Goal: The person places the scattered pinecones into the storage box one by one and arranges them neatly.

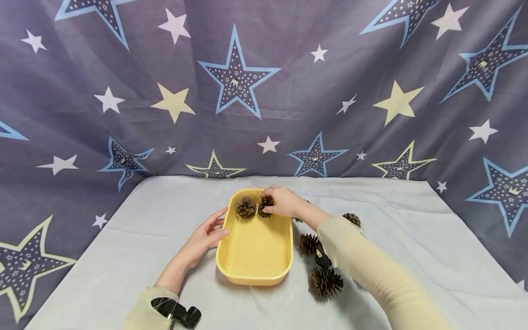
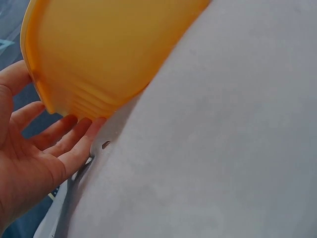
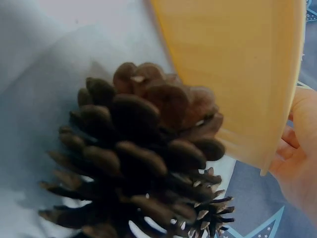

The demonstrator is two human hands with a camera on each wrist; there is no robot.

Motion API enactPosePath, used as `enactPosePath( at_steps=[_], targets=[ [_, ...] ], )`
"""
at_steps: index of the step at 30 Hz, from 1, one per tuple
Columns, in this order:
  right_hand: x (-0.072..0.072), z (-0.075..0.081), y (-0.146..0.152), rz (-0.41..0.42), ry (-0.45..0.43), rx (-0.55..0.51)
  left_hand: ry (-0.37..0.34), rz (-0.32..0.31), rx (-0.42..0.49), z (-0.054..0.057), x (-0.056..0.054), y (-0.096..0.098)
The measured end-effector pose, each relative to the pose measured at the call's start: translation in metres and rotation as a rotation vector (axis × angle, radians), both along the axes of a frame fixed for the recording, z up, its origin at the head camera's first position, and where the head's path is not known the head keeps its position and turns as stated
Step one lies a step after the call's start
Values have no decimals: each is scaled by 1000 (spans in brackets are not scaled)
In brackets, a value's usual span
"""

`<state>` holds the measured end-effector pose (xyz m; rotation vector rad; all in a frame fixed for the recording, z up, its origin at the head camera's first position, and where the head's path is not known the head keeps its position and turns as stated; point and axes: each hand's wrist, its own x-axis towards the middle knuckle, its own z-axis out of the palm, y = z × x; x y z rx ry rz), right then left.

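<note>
A yellow rectangular bin (image 1: 257, 247) lies lengthwise on the cloth. At its far end, one pine cone (image 1: 246, 207) sits inside. My right hand (image 1: 282, 201) reaches over the far right rim and holds another pine cone (image 1: 266, 206) beside that one. My left hand (image 1: 206, 236) rests against the bin's left side; in the left wrist view its spread, mostly straight fingers (image 2: 54, 134) touch the outer wall. In the right wrist view, a large pine cone (image 3: 138, 148) fills the foreground, and the right hand (image 3: 299, 153) is partly seen past the bin wall.
Right of the bin lie more pine cones: one near the front (image 1: 326, 282), one in the middle (image 1: 308, 244) and one behind the right sleeve (image 1: 352, 219). Another is mostly hidden by the right wrist. A star-patterned curtain (image 1: 330, 105) hangs behind the pale tabletop (image 1: 136, 238).
</note>
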<state>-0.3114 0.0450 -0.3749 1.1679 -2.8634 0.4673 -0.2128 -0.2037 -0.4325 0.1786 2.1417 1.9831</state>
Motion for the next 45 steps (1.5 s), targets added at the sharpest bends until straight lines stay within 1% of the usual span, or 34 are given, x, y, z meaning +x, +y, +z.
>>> enactPosePath(
  at_steps=[6,16,20,25,36,41,45],
  targets=[
    [-1,0,0,-24,-5,1,16,-12,-4,2,0,1],
    [-3,3,4,-22,-18,-33,8,-15,2,3,1,1],
    [-3,4,7,-7,-19,-45,4,-12,-1,2,0,1],
    [-3,9,11,1,-16,-64,13,-16,5,2,-1,1],
    [-2,25,35,-53,37,-53,4,-4,0,1,-1,0],
    [-1,29,51,-93,37,-62,11,-13,3,2,-1,1],
    [-1,31,61,-103,44,-58,8,-10,1,0,-1,2]
  ],
)
